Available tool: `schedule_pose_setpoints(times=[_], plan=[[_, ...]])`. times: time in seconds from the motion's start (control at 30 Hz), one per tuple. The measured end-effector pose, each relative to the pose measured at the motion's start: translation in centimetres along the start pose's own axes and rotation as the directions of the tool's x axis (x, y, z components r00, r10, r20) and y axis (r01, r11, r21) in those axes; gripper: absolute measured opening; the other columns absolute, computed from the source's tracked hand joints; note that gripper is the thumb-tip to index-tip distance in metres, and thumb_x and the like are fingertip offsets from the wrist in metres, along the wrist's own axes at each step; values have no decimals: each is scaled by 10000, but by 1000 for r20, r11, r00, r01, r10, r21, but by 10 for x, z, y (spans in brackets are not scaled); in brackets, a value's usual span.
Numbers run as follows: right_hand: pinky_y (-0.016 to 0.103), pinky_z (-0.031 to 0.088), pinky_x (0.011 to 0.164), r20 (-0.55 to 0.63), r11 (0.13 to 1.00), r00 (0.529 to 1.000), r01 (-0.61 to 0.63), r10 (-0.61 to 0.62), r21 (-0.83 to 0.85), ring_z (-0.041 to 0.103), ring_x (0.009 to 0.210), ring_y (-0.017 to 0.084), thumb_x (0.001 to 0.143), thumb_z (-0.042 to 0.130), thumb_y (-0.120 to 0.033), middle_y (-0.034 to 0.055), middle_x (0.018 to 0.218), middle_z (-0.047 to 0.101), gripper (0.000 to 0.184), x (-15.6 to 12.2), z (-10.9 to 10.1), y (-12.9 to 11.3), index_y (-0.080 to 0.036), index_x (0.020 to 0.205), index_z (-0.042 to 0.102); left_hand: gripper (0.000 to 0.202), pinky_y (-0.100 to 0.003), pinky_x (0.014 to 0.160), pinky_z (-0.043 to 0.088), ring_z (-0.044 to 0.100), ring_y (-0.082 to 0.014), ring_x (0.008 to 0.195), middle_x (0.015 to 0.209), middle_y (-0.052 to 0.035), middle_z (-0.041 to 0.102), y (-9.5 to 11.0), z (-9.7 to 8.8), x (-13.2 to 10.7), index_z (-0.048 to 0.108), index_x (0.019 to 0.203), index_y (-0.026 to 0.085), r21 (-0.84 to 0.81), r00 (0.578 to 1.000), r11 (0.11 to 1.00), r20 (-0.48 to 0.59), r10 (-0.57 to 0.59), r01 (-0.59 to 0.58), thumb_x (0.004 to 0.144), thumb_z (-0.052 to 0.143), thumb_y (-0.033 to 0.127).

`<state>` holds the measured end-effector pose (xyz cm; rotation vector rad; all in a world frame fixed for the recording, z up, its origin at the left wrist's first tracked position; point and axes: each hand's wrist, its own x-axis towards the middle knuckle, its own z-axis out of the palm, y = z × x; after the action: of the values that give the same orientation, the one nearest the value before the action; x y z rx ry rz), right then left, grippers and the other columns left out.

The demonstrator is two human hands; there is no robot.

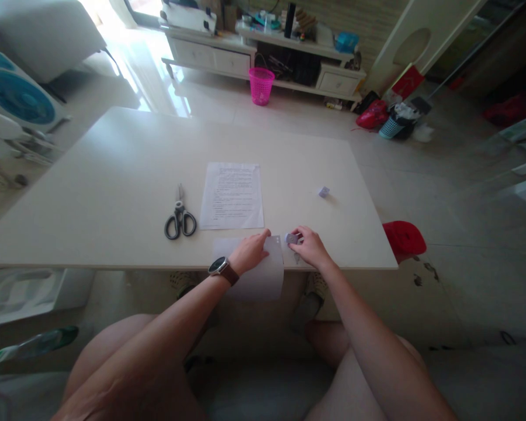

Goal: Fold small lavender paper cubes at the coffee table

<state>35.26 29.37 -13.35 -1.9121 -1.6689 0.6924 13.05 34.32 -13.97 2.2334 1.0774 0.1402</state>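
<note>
Clearly, the near edge of the table (307, 158) runs just under both hands, and the white sheet (254, 283) beneath the left hand (251, 251) sags over it toward the person's legs. The left hand lies on that sheet, thumb apart from the stretched fingers. The right hand (311, 247), just beside the sheet's right side, pinches a small grey-and-white object (291, 238) between thumb and fingers, close above the tabletop.

Ahead of both hands the tabletop stretches to its far edge; to the right of the right hand, a shorter stretch ends at the slanting side edge, with a red stool (404, 242) beyond. Black-handled scissors (180, 219) lie left of and ahead of the left hand, tips pointing away, and a small white paper piece (323, 192) sits ahead of the right hand.

Just ahead of the left hand, a printed page (232, 196) carries lines of dark type too small to read. Small marks show in the sheet's corner between the hands, likewise illegible. The watch (219, 266) on the left wrist has a dark face.

The right fingers partly cover the small object, so its kind is unclear; a faint little item (297, 258) just below those fingers is too blurred to identify.
</note>
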Motion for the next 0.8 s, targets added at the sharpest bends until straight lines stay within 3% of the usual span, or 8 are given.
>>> schedule_pose_setpoints(times=[0.17, 0.3, 0.43, 0.63, 0.8], plan=[[286, 493, 768, 19, 999, 999, 30, -30, -13, 623, 841, 172, 741, 687, -183, 37, 909, 681, 113, 0, 3, -2, -200, 845, 648, 329, -336, 844, 505, 629, -193, 880, 1225, -95, 533, 3, 0, -1, 546, 1206, 220, 8, 994, 1000, -106, -17, 18, 883, 580, 161], [284, 501, 755, 25, 1000, 999, 20, -20, -6, 625, 837, 172, 743, 698, -198, 37, 913, 686, 116, 0, 4, -2, -203, 850, 653, 208, -323, 823, 494, 626, -195, 883, 1139, -84, 587, 3, -3, -1, 567, 1125, 218, -2, 993, 1000, -115, 9, -9, 967, 443, 165], [288, 517, 747, 23, 1000, 999, 25, -26, 5, 627, 836, 173, 744, 696, -197, 44, 923, 688, 112, 0, 4, -2, -199, 849, 657, 236, -307, 790, 465, 635, -206, 901, 1018, -68, 661, 4, -6, 0, 572, 1087, 230, 8, 992, 1000, -120, 29, -28, 1007, 359, 166], [295, 558, 733, 56, 992, 998, -24, 17, 126, 658, 835, 173, 729, 698, -185, 49, 923, 702, 149, 0, 3, -7, -194, 874, 668, 270, -326, 772, 450, 657, -229, 897, 1054, -91, 700, 5, -13, 1, 548, 1212, 227, 82, 984, 996, -180, -4, 20, 1020, 362, 189], [300, 573, 726, 55, 986, 998, -36, 28, 160, 669, 827, 172, 696, 730, -171, 52, 927, 708, 172, -2, 2, -10, -189, 855, 667, 261, -327, 753, 440, 659, -228, 883, 1084, -88, 700, 7, -16, 1, 574, 1169, 232, 123, 981, 992, -194, 11, 14, 1028, 356, 200]])
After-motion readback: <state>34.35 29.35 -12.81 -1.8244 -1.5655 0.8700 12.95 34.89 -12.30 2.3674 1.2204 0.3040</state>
